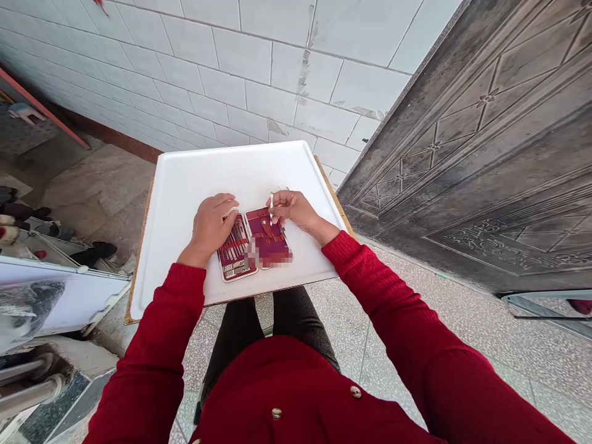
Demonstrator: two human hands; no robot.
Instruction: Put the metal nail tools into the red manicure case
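1. A pale tiled wall (259,68) rises beyond the tool case (254,219), while a dark panel (462,148) with raised ornament stands well to the right of the case.
2. The case lies open on a white, rimmed tabletop (231,169), its 2 halves spread side by side; speckled floor (402,271) shows to the right of the case, below tabletop level.
3. Metal tools (238,239) line the left half of the case beneath a red band. The right half shows purple lining and a reddish flap (267,227); a pixelated patch hides part of the near side.
4. At the far right part of the case, the right hand (293,209) pinches 1 slim, silvery implement (271,200) between thumb and fingers, its exact type too small to tell.
5. The left hand (210,222) sits at the far left corner of the case, fingers loosely bent, thumb apart; whether it presses the rim cannot be told.
6. 2 red sleeves (379,283) reach toward the case from the near side.
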